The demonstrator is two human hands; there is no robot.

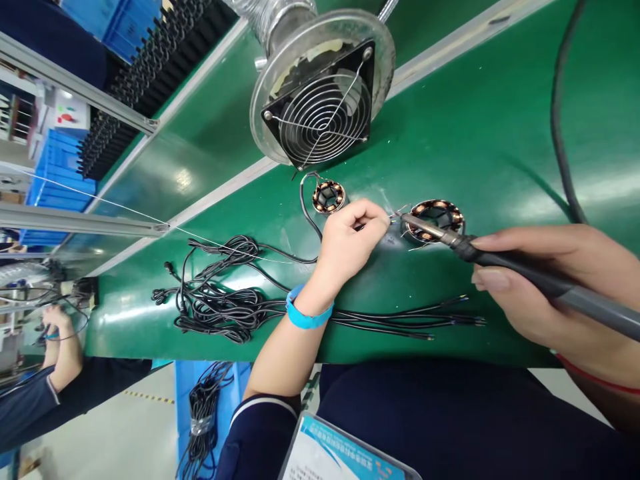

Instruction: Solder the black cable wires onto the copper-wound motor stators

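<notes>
My right hand [540, 287] is closed around the dark handle of a soldering iron [530, 270]. The iron's tip lies by the left edge of a copper-wound motor stator [434, 221], where thin wires stick out. My left hand [353, 240] is pinched shut on the end of a black cable, whose thin bare wires [394, 217] meet the iron's tip; the fingers hide most of this end. Just beyond my left hand sits a smaller-looking second stator [329, 197], with a black cable [307, 212] joined to it.
A fume fan [325, 123] with a wire guard stands behind the stators. Coiled black cables [225, 293] lie on the green bench [500, 167], their stripped ends [465, 321] stretching right. A blue bin [187, 400] holds bundled cables below. At far left, a co-worker's hands [57, 320] are visible.
</notes>
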